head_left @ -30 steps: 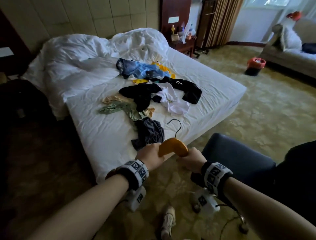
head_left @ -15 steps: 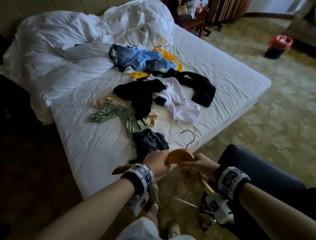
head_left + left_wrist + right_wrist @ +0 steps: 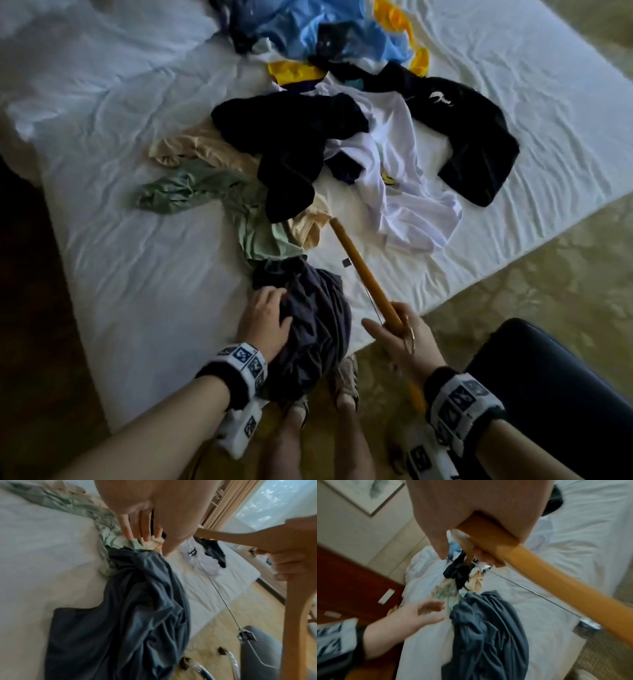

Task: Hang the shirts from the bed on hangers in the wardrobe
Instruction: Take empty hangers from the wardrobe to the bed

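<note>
now the right hand [image 3: 404, 339] clenches the wooden hanger [image 3: 363, 270], left hand [image 3: 267, 318] loose-fingered on the grey shirt [image 3: 318, 329] at six o'clock, next grasping its collar.

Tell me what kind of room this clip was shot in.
Most likely a bedroom, perhaps a hotel room. A large bed with white sheets carries a heap of loose shirts, the floor is patterned carpet, and a framed picture hangs on the panelled wall.
</note>
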`<state>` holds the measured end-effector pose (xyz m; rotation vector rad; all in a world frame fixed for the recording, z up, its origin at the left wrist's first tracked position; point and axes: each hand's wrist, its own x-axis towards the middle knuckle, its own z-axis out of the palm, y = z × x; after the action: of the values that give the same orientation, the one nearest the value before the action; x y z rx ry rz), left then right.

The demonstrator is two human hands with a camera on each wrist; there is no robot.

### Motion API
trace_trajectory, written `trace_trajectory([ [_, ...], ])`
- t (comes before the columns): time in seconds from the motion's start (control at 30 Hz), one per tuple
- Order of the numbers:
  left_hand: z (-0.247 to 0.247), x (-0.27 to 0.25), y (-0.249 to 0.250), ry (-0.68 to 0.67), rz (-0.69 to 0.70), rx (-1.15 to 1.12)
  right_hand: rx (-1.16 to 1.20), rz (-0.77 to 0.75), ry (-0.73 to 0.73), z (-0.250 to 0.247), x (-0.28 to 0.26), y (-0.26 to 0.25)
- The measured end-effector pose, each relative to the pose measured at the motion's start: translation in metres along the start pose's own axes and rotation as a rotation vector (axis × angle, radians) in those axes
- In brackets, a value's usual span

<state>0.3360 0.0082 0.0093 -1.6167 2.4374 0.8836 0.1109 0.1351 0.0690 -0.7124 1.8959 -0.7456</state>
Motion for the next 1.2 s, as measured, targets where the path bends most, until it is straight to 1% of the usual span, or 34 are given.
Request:
trace_trajectory([
  [0.1, 0.030, 0.037, -0.019, -0.057, -0.099, 0.113, -0.134, -0.220, -0.028, 0.026, 0.035, 0.024],
  [0.17, 0.041, 0.048, -0.022, -0.048, -0.124, 0.145, -0.196, -0.282, -0.054, 0.042, 0.048, 0.030],
  [0.23, 0.045, 0.050, -0.021, 0.036, -0.093, 0.103, -0.217, -0.284, -0.066, 0.053, 0.057, 0.026],
  [0.33, 0.035, 0.042, -0.014, 0.216, 0.005, -0.108, -0.248, -0.325, -0.110, 0.055, 0.066, 0.004],
  [0.37, 0.024, 0.039, -0.006, 0.230, 0.031, -0.212, -0.248, -0.346, -0.128, 0.054, 0.068, -0.008],
  [0.43, -0.014, 0.033, 0.020, 0.182, 0.035, -0.447, -0.254, -0.407, -0.166, 0.048, 0.071, -0.038],
  [0.5, -0.059, 0.029, 0.046, 0.141, 0.053, -0.593, -0.256, -0.490, -0.189, 0.040, 0.071, -0.079],
  [0.57, -0.109, 0.025, 0.067, 0.162, 0.106, -0.651, -0.210, -0.563, -0.196, 0.030, 0.069, -0.124],
  [0.63, -0.162, 0.019, 0.082, 0.201, 0.154, -0.686, -0.155, -0.557, -0.206, 0.016, 0.064, -0.174],
  [0.73, -0.237, 0.011, 0.097, 0.235, 0.279, -0.628, -0.139, -0.592, -0.237, -0.011, 0.048, -0.245],
  [0.8, -0.284, 0.009, 0.106, 0.323, 0.369, -0.552, -0.144, -0.655, -0.254, -0.028, 0.036, -0.290],
  [0.87, -0.332, 0.003, 0.119, 0.429, 0.422, -0.515, -0.147, -0.708, -0.282, -0.043, 0.021, -0.335],
  [0.97, -0.404, -0.013, 0.146, 0.551, 0.442, -0.588, -0.176, -0.786, -0.261, -0.051, 0.002, -0.390],
  [1.03, -0.447, -0.023, 0.160, 0.608, 0.449, -0.598, -0.213, -0.824, -0.241, -0.051, -0.008, -0.418],
  [1.13, -0.498, -0.035, 0.159, 0.634, 0.460, -0.429, -0.184, -0.858, -0.179, -0.060, -0.017, -0.461],
  [1.2, -0.527, -0.042, 0.144, 0.629, 0.434, -0.265, -0.158, -0.869, -0.077, -0.080, -0.021, -0.489],
])
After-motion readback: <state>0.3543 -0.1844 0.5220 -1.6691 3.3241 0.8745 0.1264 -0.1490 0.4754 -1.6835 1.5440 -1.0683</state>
